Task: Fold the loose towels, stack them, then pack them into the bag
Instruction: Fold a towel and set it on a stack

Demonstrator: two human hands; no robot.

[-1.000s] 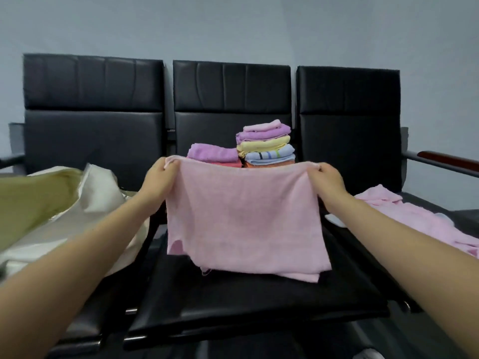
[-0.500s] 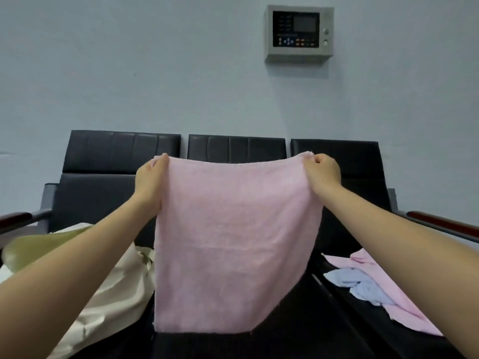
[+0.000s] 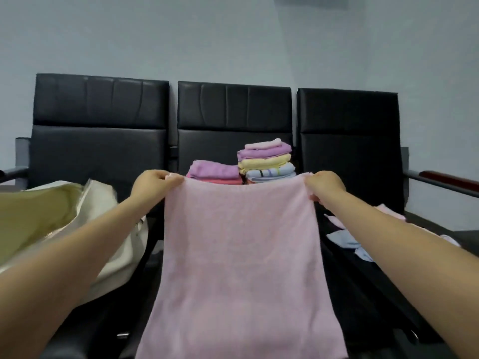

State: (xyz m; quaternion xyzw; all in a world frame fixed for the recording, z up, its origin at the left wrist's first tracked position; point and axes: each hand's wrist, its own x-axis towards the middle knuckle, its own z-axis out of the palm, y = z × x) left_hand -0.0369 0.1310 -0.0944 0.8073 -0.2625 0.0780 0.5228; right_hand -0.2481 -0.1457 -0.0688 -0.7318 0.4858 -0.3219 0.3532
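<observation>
Pink towel hangs spread over the middle seat, each top corner pinched by left hand and right hand. Bag lies left. Folded stacks stand behind; loose towels lie right.

One view only, worn on the person's head. It faces forward and slightly down toward a row of three black chairs set against a pale wall, the middle chair at 12 o'clock. Wide-angle lens: both forearms enter from 7 and 5 o'clock and appear large, so the camera sits close behind them. Left hand and right hand lie near frame centre, a pink towel spread between them and filling the lower middle. No second view to share ground with.
</observation>
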